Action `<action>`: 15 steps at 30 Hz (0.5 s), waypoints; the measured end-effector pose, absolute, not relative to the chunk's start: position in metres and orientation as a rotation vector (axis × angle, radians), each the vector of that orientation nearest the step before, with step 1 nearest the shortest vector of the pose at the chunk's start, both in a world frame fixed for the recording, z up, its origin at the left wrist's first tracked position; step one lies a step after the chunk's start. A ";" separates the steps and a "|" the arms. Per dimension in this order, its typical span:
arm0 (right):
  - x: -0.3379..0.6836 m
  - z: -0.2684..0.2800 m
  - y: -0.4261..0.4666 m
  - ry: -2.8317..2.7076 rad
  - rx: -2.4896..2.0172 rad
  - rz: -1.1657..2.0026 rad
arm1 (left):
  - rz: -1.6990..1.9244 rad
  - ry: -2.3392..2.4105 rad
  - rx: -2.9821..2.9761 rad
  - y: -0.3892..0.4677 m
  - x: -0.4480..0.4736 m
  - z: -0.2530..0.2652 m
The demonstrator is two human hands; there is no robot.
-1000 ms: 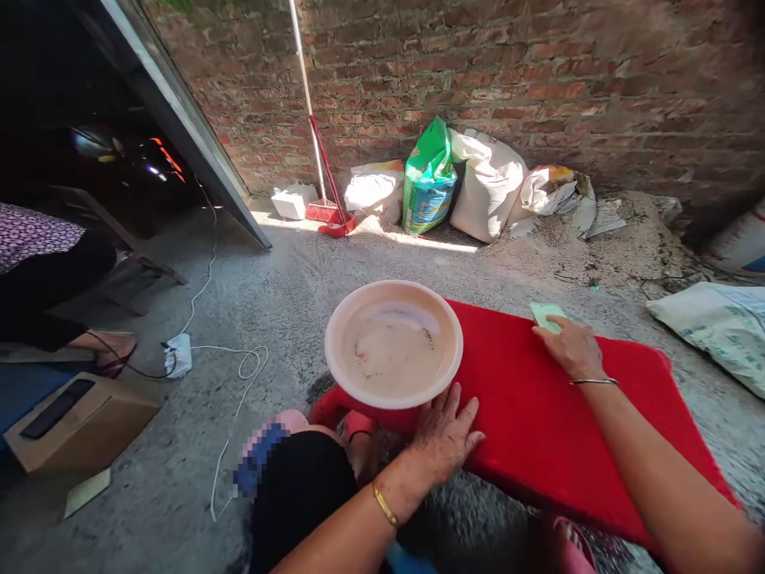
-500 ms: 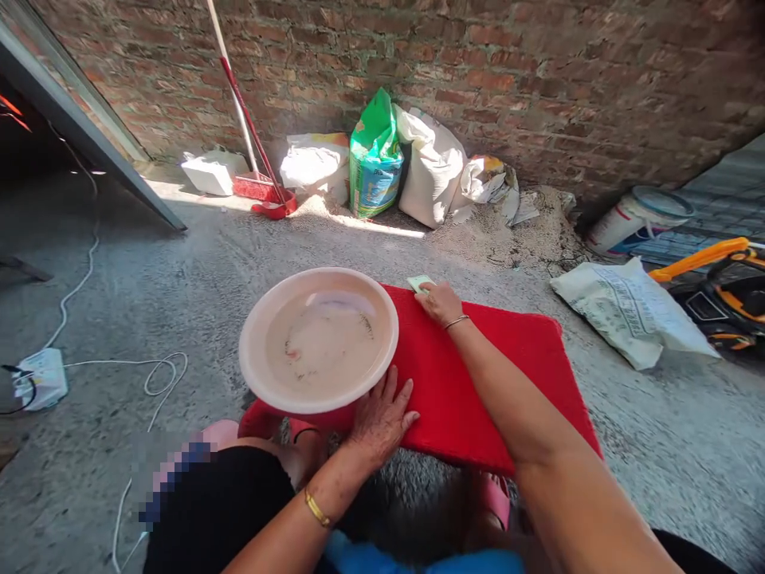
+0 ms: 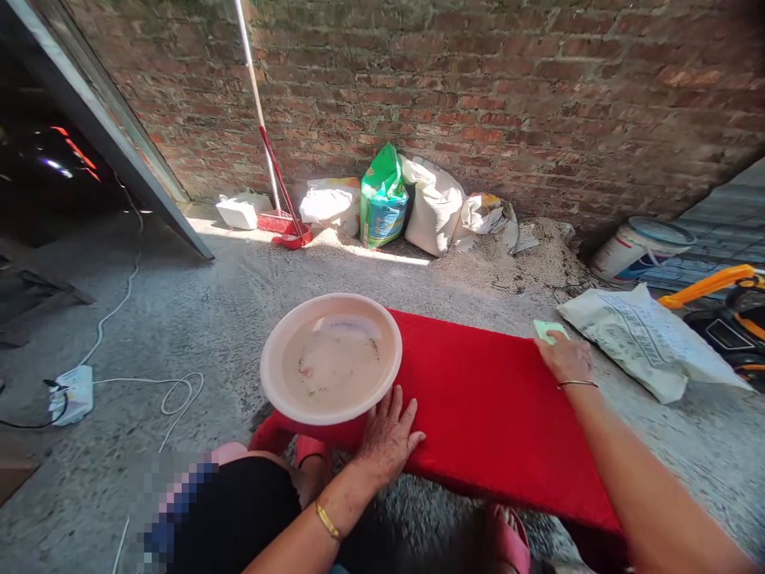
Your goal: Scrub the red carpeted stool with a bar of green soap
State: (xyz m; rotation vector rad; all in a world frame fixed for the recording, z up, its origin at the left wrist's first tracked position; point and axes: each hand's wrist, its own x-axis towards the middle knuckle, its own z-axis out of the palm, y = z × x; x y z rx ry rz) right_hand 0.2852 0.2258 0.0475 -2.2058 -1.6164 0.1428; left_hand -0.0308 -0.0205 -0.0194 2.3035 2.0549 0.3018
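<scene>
A low bench covered in red fabric (image 3: 478, 399) stretches in front of me. At its left end stands a pale pink basin (image 3: 268, 383) of cloudy water with dark specks floating in it. My left hand (image 3: 388, 434) lies flat on the red fabric against the basin's lower right rim, fingers spread, holding nothing. At the bench's far right corner my right hand (image 3: 567, 359) is closed on a pale green flat block (image 3: 548, 328). Its underside and the exact kind of thing are hidden by the fingers.
Along the brick wall (image 3: 478, 88) stand a green bag (image 3: 382, 207), a white sack (image 3: 433, 211) and a red broom and dustpan (image 3: 292, 237). A white sack (image 3: 645, 335) lies on the floor at right. A power strip (image 3: 76, 395) with a white cable is at left.
My right hand has swept the pale green block rightward along the bench's far edge, to the far right corner. My left hand stays by the basin. The view has shifted slightly.
</scene>
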 end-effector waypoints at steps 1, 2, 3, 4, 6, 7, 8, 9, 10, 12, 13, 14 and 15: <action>0.263 0.049 0.221 -1.695 -2.149 0.160 | 0.297 2.055 2.296 -0.021 -0.031 -0.017; 0.238 0.050 0.215 -1.795 -2.062 0.184 | 0.291 2.053 2.292 -0.021 -0.031 -0.016; 0.210 0.048 0.210 -1.855 -2.011 0.210 | 0.285 2.049 2.292 -0.021 -0.030 -0.014; 0.181 0.045 0.203 -1.901 -1.976 0.232 | 0.278 2.042 2.299 -0.021 -0.030 -0.013; 0.126 0.038 0.189 -2.052 -1.846 0.279 | 0.265 2.032 2.315 -0.020 -0.030 -0.011; 0.101 0.035 0.182 -2.128 -1.780 0.294 | 0.260 2.031 2.322 -0.019 -0.030 -0.011; 0.080 0.033 0.175 -2.200 -1.724 0.307 | 0.255 2.035 2.324 -0.019 -0.030 -0.011; 0.063 0.032 0.169 -2.264 -1.684 0.318 | 0.252 2.040 2.323 -0.019 -0.030 -0.010; 0.051 0.032 0.164 -2.311 -1.672 0.328 | 0.249 2.043 2.322 -0.018 -0.029 -0.010; 0.043 0.034 0.160 -2.365 -1.707 0.334 | 0.244 2.041 2.318 -0.018 -0.029 -0.009; 0.047 0.035 0.160 -2.367 -1.750 0.327 | 0.241 2.037 2.316 -0.018 -0.029 -0.009; 0.055 0.036 0.161 -2.352 -1.805 0.311 | 0.238 2.033 2.315 -0.017 -0.028 -0.008; 0.069 0.037 0.164 -2.325 -1.865 0.288 | 0.236 2.028 2.313 -0.017 -0.028 -0.008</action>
